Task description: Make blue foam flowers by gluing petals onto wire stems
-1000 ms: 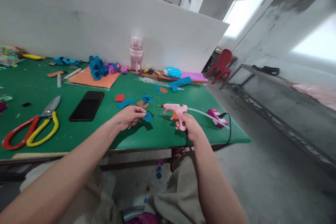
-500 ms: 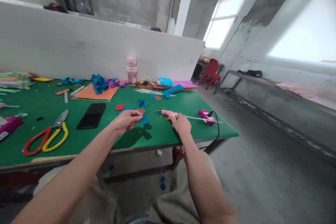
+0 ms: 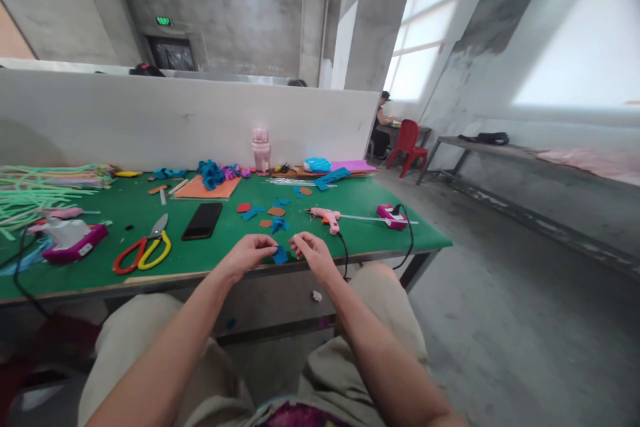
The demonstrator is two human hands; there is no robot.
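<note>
My left hand [image 3: 253, 253] pinches a small blue felt-like piece [image 3: 281, 255] above the table's front edge. Just to its right, my right hand [image 3: 311, 248] has thumb and fingers closed together; whatever they hold, if anything, is too small to make out. A pink hot glue gun [image 3: 330, 217] lies on the green table beyond my right hand, a clear glue stick [image 3: 363, 218] sticking out of its back. Past my fingertips lie a curled blue piece [image 3: 279, 224], brown pieces [image 3: 276, 211], and a red piece [image 3: 244, 207].
Red-and-yellow-handled scissors [image 3: 145, 250] and a black phone [image 3: 203, 221] lie to the left. Along the white partition [image 3: 210, 120] stand a pink bottle [image 3: 261, 150] and blue curled flowers [image 3: 211, 175]. The gun's cord [image 3: 346, 255] hangs over the front edge near a purple box [image 3: 392, 216].
My right hand has let go of the glue gun and moved left, close to my left hand. My left hand has drawn nearer the table's front edge. The view has tilted up.
</note>
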